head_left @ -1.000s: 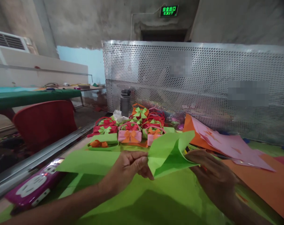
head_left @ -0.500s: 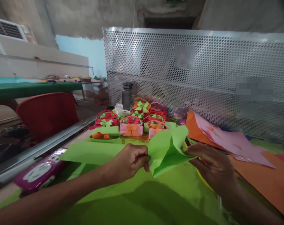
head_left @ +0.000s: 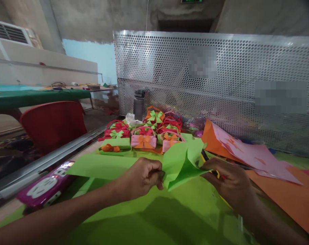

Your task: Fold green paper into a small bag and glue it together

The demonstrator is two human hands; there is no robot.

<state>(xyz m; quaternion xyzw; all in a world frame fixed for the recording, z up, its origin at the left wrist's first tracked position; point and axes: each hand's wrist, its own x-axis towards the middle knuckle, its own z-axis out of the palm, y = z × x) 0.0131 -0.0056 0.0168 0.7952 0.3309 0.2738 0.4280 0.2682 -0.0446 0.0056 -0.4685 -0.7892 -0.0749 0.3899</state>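
A light green folded sheet of paper is held up between my two hands over the green-covered table. My left hand is closed, pinching the paper's left edge. At the opposite corner my right hand pinches it between thumb and fingers. The paper bends open into a pocket shape facing me. Just behind it stand several small paper handbags with bows, among them a pink one and an orange one. A flat green paper strip lies beyond my left forearm.
A purple power strip lies at the left edge. Pink paper sheets and orange sheets spread on the right. A dark bottle stands by the perforated metal panel. A red chair is on the left.
Both hands keep their pinch on the green paper. The right hand has shifted very slightly, and the paper's fold has narrowed a little. The camera view has moved slightly.
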